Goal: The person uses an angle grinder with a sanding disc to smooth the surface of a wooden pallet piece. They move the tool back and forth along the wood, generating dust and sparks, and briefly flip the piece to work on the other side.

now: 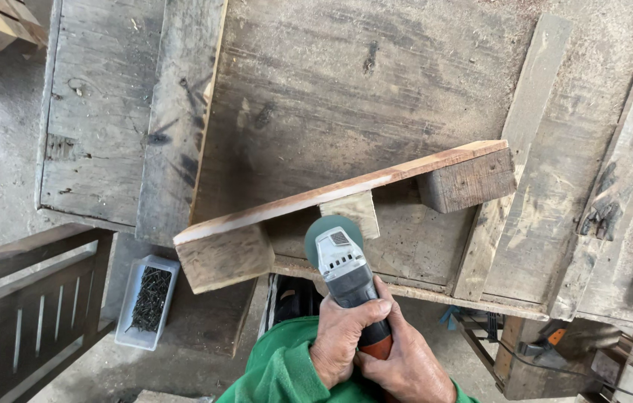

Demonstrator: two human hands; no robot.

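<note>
Both hands close around the dark body of an angle grinder: the left hand wraps its fingers over the barrel from the left, and the right hand clasps the orange rear grip just beneath it, the two hands touching. A green sleeve covers the left forearm. The grinder's round disc sits against the underside of a wooden plank assembly, beside its small pale middle block. Two larger weathered blocks are fixed at either end of the plank, which stands on edge, tilted, on a worn wooden workbench dusted with sawdust. Below the bench's near-left corner, a clear plastic tub of dark nails rests on the concrete floor, beside a slatted wooden frame.
</note>
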